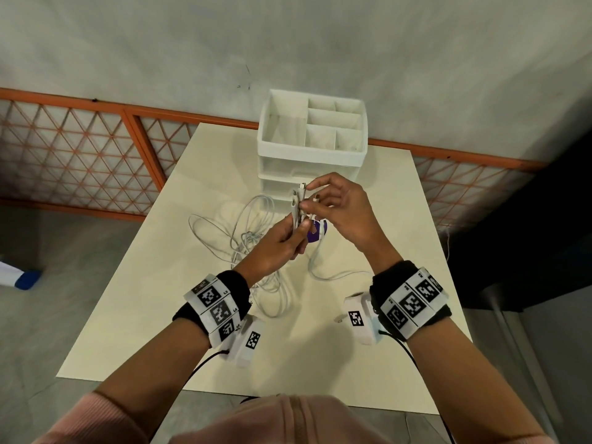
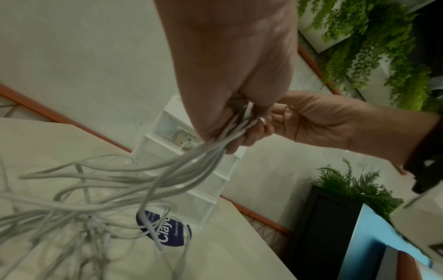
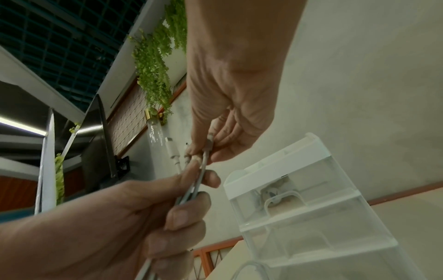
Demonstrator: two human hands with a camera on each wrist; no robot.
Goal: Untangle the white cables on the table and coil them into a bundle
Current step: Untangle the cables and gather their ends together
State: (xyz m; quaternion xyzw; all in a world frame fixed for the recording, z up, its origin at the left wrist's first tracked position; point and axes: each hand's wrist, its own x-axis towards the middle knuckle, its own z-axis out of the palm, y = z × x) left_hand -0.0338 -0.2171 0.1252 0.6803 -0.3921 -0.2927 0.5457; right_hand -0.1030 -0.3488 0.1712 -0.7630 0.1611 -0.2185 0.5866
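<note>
Several white cables (image 1: 253, 238) lie in a loose tangle on the cream table (image 1: 160, 315), and their plug ends (image 1: 298, 200) are gathered upright above it. My left hand (image 1: 285, 241) grips these cable ends in a fist, the strands (image 2: 167, 176) trailing down to the table. My right hand (image 1: 333, 203) pinches one cable's plug (image 3: 210, 144) between thumb and fingers, just above the left hand (image 3: 167, 208). Two other plugs (image 3: 171, 149) stick up beside it.
A white drawer organiser (image 1: 312, 136) with open top compartments stands just behind the hands. A round purple-blue label (image 2: 167, 229) lies on the table under the cables. An orange lattice rail (image 1: 96, 149) runs behind the table, and a dark cabinet (image 1: 528, 238) stands at the right.
</note>
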